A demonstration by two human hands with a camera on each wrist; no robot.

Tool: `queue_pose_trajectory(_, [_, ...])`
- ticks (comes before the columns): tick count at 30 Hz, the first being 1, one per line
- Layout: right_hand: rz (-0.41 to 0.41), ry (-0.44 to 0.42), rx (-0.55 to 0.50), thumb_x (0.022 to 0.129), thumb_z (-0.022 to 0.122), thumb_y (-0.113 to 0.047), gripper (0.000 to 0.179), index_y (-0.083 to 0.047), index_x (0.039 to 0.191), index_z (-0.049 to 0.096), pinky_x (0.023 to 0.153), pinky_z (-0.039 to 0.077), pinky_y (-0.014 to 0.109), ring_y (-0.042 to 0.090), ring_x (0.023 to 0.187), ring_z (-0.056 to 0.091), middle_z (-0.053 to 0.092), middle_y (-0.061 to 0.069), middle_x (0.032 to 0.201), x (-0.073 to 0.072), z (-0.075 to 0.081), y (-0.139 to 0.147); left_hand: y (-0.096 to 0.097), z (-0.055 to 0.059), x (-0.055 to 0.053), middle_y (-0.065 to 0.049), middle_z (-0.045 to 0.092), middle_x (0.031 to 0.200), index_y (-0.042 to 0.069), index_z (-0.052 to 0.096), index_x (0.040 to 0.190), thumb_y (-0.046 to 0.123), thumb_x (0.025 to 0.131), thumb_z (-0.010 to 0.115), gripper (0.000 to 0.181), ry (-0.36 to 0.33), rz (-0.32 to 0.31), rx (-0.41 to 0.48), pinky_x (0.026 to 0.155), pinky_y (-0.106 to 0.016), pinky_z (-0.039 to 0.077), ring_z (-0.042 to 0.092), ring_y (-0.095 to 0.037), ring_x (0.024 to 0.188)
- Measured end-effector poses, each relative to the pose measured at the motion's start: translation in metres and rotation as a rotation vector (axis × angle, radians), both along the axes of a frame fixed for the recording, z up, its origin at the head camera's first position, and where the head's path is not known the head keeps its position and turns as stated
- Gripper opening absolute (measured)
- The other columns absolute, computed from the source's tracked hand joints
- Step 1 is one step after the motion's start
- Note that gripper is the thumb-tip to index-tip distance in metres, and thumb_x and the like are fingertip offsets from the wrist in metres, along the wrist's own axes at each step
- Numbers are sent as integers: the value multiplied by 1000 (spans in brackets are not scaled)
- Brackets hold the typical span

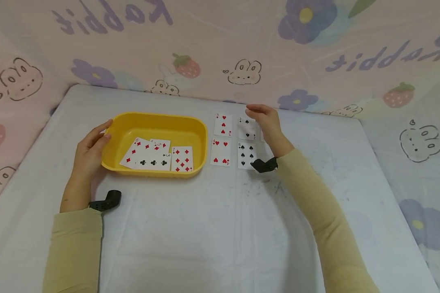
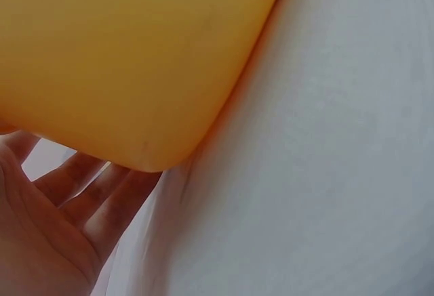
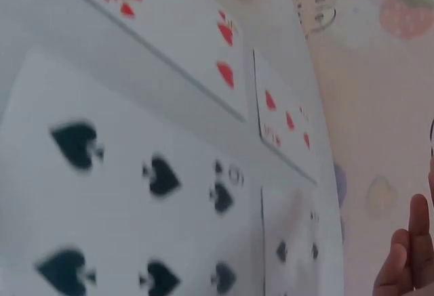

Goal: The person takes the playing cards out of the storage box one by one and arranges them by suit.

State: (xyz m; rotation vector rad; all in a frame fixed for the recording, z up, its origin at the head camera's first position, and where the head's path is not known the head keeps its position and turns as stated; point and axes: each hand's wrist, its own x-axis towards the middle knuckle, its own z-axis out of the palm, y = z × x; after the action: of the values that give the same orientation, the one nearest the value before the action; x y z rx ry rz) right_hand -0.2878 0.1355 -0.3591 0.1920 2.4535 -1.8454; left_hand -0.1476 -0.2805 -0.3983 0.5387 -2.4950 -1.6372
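A yellow plastic basin (image 1: 154,174) sits on the table with several playing cards inside, among them a seven of diamonds (image 1: 182,158) and a three of clubs (image 1: 153,162). My left hand (image 1: 88,152) touches the basin's left end, fingers extended along its outer wall in the left wrist view. Over the back of the card rows hovers my right hand (image 1: 268,124), with no card visible in its fingers. Below and beside it lie a two of spades (image 1: 246,127), six of spades (image 1: 245,154), three of hearts (image 1: 223,125) and four of hearts (image 1: 220,152). Another card is mostly hidden behind that hand.
A white cloth (image 1: 190,232) covers the table. Behind it and at the sides hangs a printed curtain (image 1: 212,44) with rabbits, flowers and strawberries. Each wrist wears a black camera mount; the right mount (image 1: 265,165) overlaps the six of spades in the head view.
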Motion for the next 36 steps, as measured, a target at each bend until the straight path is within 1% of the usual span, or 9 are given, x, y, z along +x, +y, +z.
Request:
queue_pose_trajectory(5, [46, -17, -8, 89, 67, -19, 31, -8, 118, 66, 99, 41, 35, 16, 108, 55, 65, 2, 114, 8, 7, -19, 0, 0, 0, 4, 43, 145, 39, 45, 142, 38, 101, 41, 40, 14, -4, -2, 89, -8, 42, 38, -1, 103])
queue_pose_trajectory(10, [105, -9, -56, 89, 67, -18, 30, -7, 118, 66, 100, 40, 37, 16, 108, 55, 63, 4, 121, 13, 13, -36, -1, 0, 0, 2, 46, 141, 36, 46, 142, 34, 101, 43, 41, 37, -8, 19, 80, -5, 40, 39, -1, 98])
queue_pose_trajectory(12, [124, -7, -69, 89, 67, -18, 31, -7, 118, 66, 102, 40, 39, 16, 108, 55, 63, 4, 121, 14, 15, -44, -1, 0, 0, 1, 45, 142, 36, 46, 142, 34, 101, 43, 41, 33, -7, 13, 83, -6, 41, 39, -1, 99])
queue_pose_trajectory(16, [149, -17, -67, 90, 67, -20, 30, -9, 118, 66, 104, 41, 39, 17, 105, 55, 64, 4, 118, 17, 21, -64, -2, 1, 0, 0, 44, 145, 37, 44, 142, 36, 102, 41, 41, 20, -6, -7, 93, -14, 42, 39, -2, 101])
queue_pose_trajectory(19, [165, -14, -65, 90, 67, -20, 29, -10, 117, 67, 102, 42, 39, 17, 102, 55, 64, 4, 117, 20, 26, -79, -2, 2, 0, -1, 43, 145, 38, 44, 142, 37, 102, 41, 41, 18, -7, -7, 94, -16, 42, 38, -3, 103])
queue_pose_trajectory(21, [177, -18, -64, 90, 67, -20, 28, -10, 115, 67, 100, 43, 39, 17, 101, 55, 65, 4, 116, 22, 28, -89, -2, 2, 0, -2, 43, 144, 38, 45, 142, 37, 102, 41, 41, 20, -8, -3, 93, -16, 42, 38, -4, 103])
queue_pose_trajectory(24, [207, -45, -56, 89, 68, -22, 27, -10, 113, 68, 99, 44, 37, 17, 102, 55, 65, 3, 117, 25, 29, -103, 0, 2, -1, -2, 43, 146, 38, 44, 142, 37, 102, 41, 41, 14, -7, -6, 93, -17, 42, 38, -6, 106])
queue_pose_trajectory(30, [314, -110, 15, 89, 68, -24, 27, -11, 112, 69, 98, 44, 32, 19, 107, 57, 67, 2, 115, 32, 34, -129, 1, 4, -1, 0, 38, 152, 40, 44, 142, 39, 101, 40, 41, -5, 2, -1, 110, -29, 37, 35, -15, 121])
queue_pose_trajectory(36, [408, -165, 63, 88, 69, -26, 28, -11, 112, 70, 97, 44, 32, 19, 110, 55, 67, 1, 116, 36, 39, -150, 2, 4, 0, -1, 38, 152, 39, 44, 143, 38, 102, 40, 41, -5, 5, -6, 111, -32, 36, 35, -20, 124])
